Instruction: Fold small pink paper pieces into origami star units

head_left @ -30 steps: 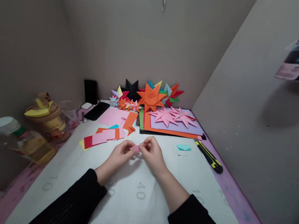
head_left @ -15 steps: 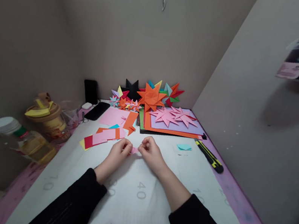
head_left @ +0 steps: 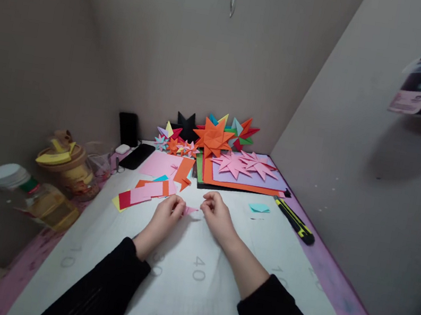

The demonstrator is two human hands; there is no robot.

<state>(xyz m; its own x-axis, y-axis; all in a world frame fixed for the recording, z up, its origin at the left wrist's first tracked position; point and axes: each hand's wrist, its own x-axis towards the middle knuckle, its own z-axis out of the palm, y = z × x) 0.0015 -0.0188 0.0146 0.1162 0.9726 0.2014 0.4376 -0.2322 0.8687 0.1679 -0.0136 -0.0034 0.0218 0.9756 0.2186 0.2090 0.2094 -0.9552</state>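
Note:
A small folded piece of pink paper (head_left: 190, 211) with a pointed tip is pinched in my left hand (head_left: 169, 214), just above the white mat. Its tip points right, and the rest is hidden behind my fingers. A short way to the right of that tip is my right hand (head_left: 217, 215), its fingers loosely curled and slightly apart, with nothing visible in them. Left of my left hand lie pink, red, orange and yellow paper strips (head_left: 147, 192). A small folded piece of light-blue paper (head_left: 259, 208) rests on the mat to the right of my right hand.
Folded paper stars (head_left: 214, 135) stand against the back wall; two pink stars (head_left: 247, 165) lie on coloured sheets (head_left: 276, 183). A yellow-black utility knife (head_left: 294, 221) lies at right. On the left are phones (head_left: 137, 156), a bottle (head_left: 51, 206) and a lidded cup (head_left: 68, 163).
My right hand has moved slightly right, off the pink paper, so its pointed tip now shows. My left hand keeps its pinch on the paper.

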